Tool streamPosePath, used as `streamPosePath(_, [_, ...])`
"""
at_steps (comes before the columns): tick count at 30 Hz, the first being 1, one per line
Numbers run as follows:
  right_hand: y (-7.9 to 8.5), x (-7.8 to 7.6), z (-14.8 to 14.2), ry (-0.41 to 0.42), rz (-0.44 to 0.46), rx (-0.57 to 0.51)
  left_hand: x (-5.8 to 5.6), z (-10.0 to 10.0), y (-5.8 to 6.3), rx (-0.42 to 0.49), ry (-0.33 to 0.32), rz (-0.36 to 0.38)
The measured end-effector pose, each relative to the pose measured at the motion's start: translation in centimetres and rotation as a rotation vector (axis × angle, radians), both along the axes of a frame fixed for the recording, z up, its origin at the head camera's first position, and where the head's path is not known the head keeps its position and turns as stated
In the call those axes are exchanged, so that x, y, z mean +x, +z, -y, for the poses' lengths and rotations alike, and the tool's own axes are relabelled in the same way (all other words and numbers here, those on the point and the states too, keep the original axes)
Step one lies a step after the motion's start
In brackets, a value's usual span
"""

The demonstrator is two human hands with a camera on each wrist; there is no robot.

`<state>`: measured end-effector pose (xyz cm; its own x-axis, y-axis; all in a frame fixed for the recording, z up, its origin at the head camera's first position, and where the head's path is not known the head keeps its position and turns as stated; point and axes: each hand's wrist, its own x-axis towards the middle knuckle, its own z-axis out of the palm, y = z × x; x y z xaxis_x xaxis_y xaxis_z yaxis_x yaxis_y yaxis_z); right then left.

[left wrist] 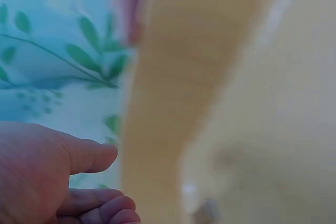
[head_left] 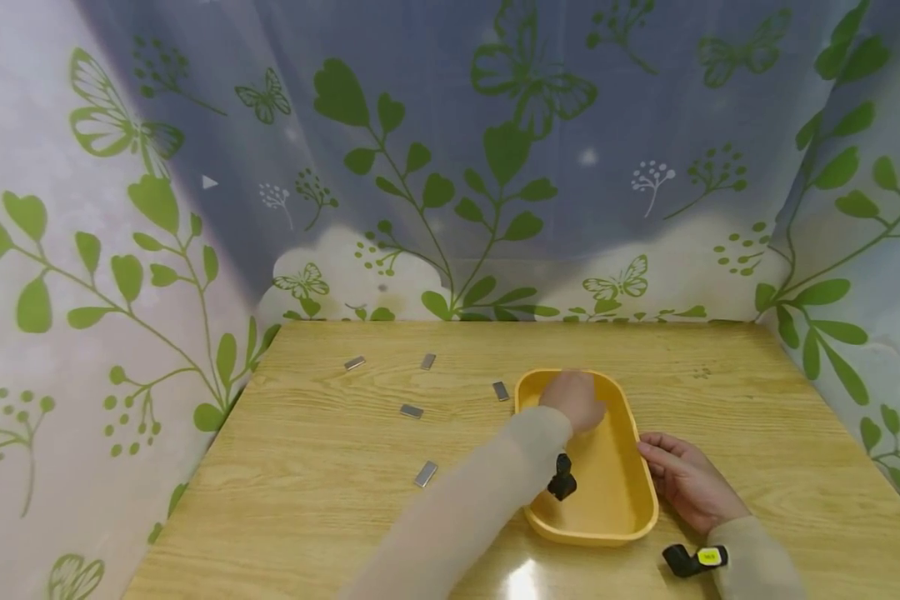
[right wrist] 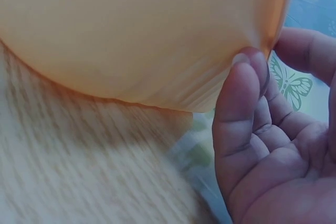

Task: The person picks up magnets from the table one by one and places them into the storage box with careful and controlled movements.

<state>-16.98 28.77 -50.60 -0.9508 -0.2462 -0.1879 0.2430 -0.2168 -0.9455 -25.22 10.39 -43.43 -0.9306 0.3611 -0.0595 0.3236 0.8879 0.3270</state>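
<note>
A yellow plastic tub (head_left: 615, 492) stands on the table, right of the middle. My left hand (head_left: 573, 400) reaches over its far end, and the sleeve and wrist camera hide part of the inside. In the left wrist view the left thumb stands apart from the bent fingers (left wrist: 107, 208), with nothing seen between them. A blurred small grey thing (left wrist: 209, 211) shows low in that view. My right hand (head_left: 686, 483) holds the tub's right rim between thumb and fingers; the right wrist view shows the fingertips (right wrist: 239, 85) against the wall. Several small grey rectangular blocks (head_left: 412, 411) lie left of the tub.
The blocks are spread apart on the wooden table (head_left: 300, 483), one grey block (head_left: 501, 391) close to the tub's far left corner. A patterned cloth (head_left: 435, 208) with leaves and butterflies hangs behind the table and along both sides.
</note>
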Motion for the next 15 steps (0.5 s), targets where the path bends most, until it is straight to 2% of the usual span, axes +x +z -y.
streamPosePath(4, [-0.1, 0.0, -0.1, 0.020, -0.007, -0.005, 0.5, 0.5, 2.5, 0.024, -0.042, -0.028])
streamPosePath(7, [-0.2, 0.1, -0.2, 0.032, -0.012, -0.031, 1.2, 1.6, 4.7, 0.073, -0.075, -0.008])
streamPosePath(11, [-0.3, 0.1, -0.3, 0.043, -0.025, -0.083, 2.1, 3.6, 7.5, 0.090, -0.120, 0.010])
streamPosePath(15, [-0.3, 0.1, -0.3, 0.047, -0.033, -0.104, 2.6, 6.2, 9.2, 0.057, -0.145, -0.051])
